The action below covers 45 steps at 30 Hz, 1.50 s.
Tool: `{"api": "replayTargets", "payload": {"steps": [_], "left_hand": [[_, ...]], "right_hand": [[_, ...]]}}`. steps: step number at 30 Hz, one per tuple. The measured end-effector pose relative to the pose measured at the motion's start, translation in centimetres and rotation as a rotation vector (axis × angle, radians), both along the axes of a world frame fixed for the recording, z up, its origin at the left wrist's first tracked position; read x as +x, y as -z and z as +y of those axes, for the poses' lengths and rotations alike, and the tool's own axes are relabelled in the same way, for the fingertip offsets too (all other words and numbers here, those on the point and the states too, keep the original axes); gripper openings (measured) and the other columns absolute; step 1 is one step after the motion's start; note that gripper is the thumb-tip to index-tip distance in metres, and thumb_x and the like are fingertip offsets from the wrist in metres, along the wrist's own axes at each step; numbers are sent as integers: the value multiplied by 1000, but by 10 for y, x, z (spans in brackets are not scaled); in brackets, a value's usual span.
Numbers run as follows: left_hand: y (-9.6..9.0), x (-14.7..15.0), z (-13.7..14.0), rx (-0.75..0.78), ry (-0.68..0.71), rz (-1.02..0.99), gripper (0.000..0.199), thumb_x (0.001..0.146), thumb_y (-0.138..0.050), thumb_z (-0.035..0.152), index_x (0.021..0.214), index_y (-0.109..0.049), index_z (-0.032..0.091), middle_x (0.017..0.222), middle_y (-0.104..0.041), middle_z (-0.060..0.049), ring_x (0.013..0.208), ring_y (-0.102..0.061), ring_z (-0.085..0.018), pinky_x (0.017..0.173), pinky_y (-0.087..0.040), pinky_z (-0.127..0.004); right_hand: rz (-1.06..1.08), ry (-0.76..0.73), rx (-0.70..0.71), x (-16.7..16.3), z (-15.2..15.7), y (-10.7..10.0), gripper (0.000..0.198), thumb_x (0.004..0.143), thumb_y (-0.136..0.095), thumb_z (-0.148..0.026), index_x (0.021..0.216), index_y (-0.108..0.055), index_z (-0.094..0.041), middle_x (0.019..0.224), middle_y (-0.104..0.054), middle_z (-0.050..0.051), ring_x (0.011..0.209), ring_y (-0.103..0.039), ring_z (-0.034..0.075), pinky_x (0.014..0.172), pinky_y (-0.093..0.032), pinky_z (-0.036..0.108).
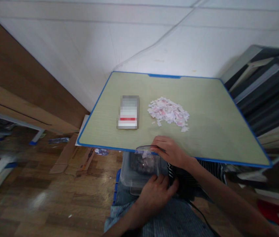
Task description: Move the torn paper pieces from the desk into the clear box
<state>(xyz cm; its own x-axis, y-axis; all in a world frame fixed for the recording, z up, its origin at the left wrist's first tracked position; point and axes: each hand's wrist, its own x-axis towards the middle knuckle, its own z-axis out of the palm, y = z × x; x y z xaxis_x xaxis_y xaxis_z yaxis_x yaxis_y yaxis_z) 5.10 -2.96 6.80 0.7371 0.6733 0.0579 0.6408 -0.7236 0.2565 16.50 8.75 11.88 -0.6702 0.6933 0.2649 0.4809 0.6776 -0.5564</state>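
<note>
My right hand [170, 151] is at the near edge of the folding table [210, 131], its fingers closed around a thin dark wire-like thing [144, 146]; blur hides its exact kind. Below, my left hand [156, 189] curls over the near right part of a clear plastic box [129, 179] beside black-and-white striped cloth [171, 171]. What its fingers grip, if anything, is not clear. Inside the box are loose items, too blurred to name. On the tabletop lies a pile of torn paper scraps [167, 112], pinkish and white, beyond my right hand.
Left of the scraps lies a pixelated rectangular object [128, 112]. A white wall [80, 42] is behind the table. Dark panels [272, 82] lean at the right. Flattened cardboard [66, 158] and a plastic bottle [101, 151] lie on the wooden floor [55, 200].
</note>
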Motion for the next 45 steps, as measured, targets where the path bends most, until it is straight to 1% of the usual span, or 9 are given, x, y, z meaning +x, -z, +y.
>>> {"api": "replayTargets", "payload": {"steps": [4,10,13,17,23,29,36,40,45], "left_hand": [[-1,0,1,3,-2,3,35,89,-35,23,123,-35,18,88,-56,-4,78,-51,-19,64,-42,-31],[-4,0,1,5,-6,3,35,88,-36,23,123,-34,17,85,-54,-3,76,-50,-18,63,-42,-31],[-4,0,0,4,-6,5,36,88,-38,22,123,-34,17,85,-54,-3,77,-50,-19,64,-42,-31],[-4,1,0,-1,0,6,36,88,-39,22,123,-34,18,87,-55,-3,77,-50,-18,64,-41,-31],[-4,0,1,-5,3,13,33,89,-35,22,122,-35,18,90,-56,-4,78,-51,-18,65,-41,-31],[-3,0,-1,-7,8,17,33,90,-34,24,122,-36,19,94,-56,-5,80,-51,-18,67,-40,-30],[-4,0,1,-9,4,27,37,88,-38,22,125,-32,17,87,-54,-3,79,-50,-18,65,-40,-31],[-7,0,1,-15,12,40,38,88,-39,22,125,-32,17,87,-54,-3,79,-50,-17,66,-40,-30],[-7,-1,0,-14,15,59,38,88,-38,21,125,-32,17,86,-53,-2,78,-49,-17,65,-40,-30]], "right_hand": [[51,2,5,2,-1,-2,21,86,-43,-25,72,-55,-15,69,-56,3,67,-50,13,65,-40,24],[108,332,-35,25,5,-9,22,83,-47,-22,62,-50,-16,60,-48,-1,57,-46,10,55,-36,21],[74,388,-33,37,3,-8,24,82,-48,-21,58,-46,-16,56,-45,-1,54,-45,10,53,-35,22],[60,351,-48,36,-8,-4,22,82,-47,-20,60,-48,-16,57,-49,0,55,-47,11,54,-37,22],[85,197,-74,12,-19,0,18,84,-46,-22,69,-56,-16,67,-57,3,65,-52,13,62,-42,25],[117,118,-163,8,-14,-10,18,84,-47,-21,68,-54,-15,65,-54,1,62,-50,10,59,-40,21],[47,346,-109,42,-9,-14,18,81,-49,-21,64,-53,-15,59,-50,0,57,-49,11,54,-38,21],[7,323,-120,68,-7,-15,14,82,-49,-22,71,-57,-16,67,-58,2,63,-54,12,59,-42,23],[167,555,-90,105,8,-19,16,81,-48,-29,74,-57,-17,58,-57,0,44,-50,9,45,-40,22]]}}
